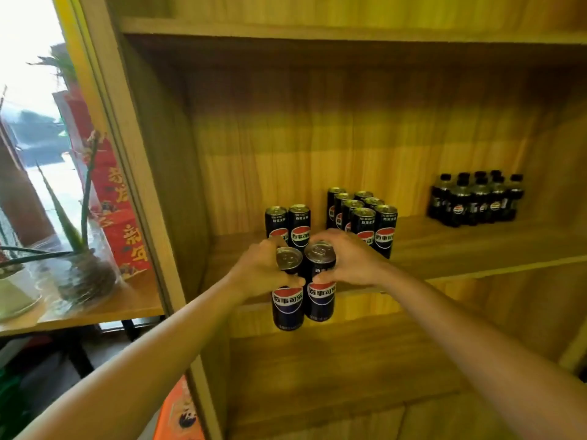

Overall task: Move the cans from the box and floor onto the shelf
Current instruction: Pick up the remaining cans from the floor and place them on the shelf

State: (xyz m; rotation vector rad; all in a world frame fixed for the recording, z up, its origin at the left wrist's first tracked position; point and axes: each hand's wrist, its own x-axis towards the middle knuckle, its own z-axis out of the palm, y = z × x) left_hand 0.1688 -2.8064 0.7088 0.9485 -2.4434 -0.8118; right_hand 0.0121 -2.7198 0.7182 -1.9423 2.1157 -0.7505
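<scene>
My left hand (260, 269) grips a black cola can (287, 304) near its top. My right hand (347, 260) grips a second black can (320, 298) right beside it. Both cans are upright, touching, and held in the air just in front of the wooden shelf board's front edge (444, 274). On the shelf behind them stand two black cans (287, 225) side by side, and to their right a cluster of several cans (363, 217) in rows.
A pack of small dark bottles (476, 200) stands at the shelf's right. The cabinet's side wall (158, 173) rises on the left. Beyond it a side table holds an aloe plant in a glass pot (81, 265) and red boxes (119, 217). An orange box (179, 411) lies below.
</scene>
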